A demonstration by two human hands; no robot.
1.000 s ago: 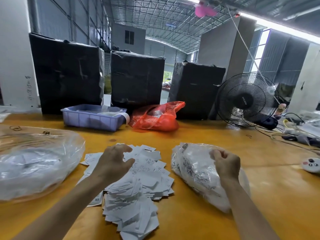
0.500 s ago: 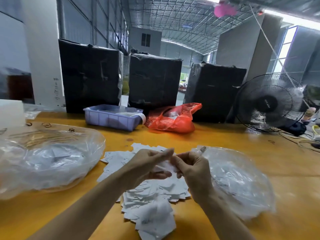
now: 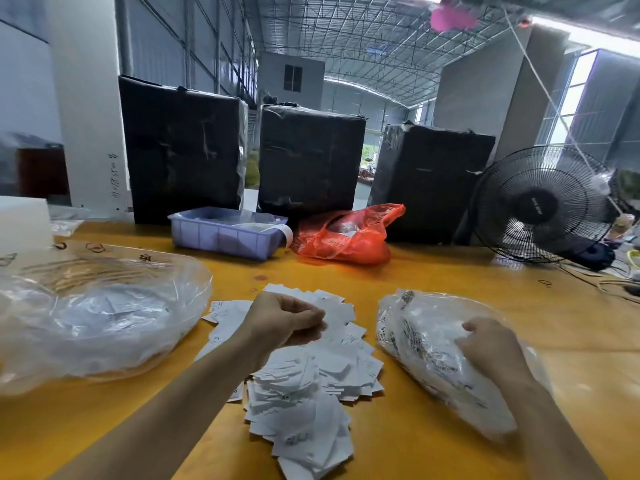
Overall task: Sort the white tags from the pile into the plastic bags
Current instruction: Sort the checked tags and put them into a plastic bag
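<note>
A pile of white tags [image 3: 311, 386] lies on the yellow table in front of me. My left hand [image 3: 284, 320] hovers over the pile's far part, its fingers curled on a white tag. A clear plastic bag [image 3: 426, 344] stuffed with printed tags lies to the right of the pile. My right hand [image 3: 491, 348] rests on top of this bag, fingers curled into the plastic; whether a tag is in them is hidden. A larger clear plastic bag [image 3: 97, 320] holding some tags sits to the left.
At the back of the yellow table [image 3: 415, 282] stand a blue plastic bin [image 3: 225, 235], a red plastic bag [image 3: 346, 237] and three black-wrapped boxes [image 3: 308, 161]. A black fan [image 3: 540, 202] with cables is at the back right.
Half a second ago both hands met over the pile at one tag. They have parted: my right hand moved right onto the right bag, and my left hand stayed above the pile.
</note>
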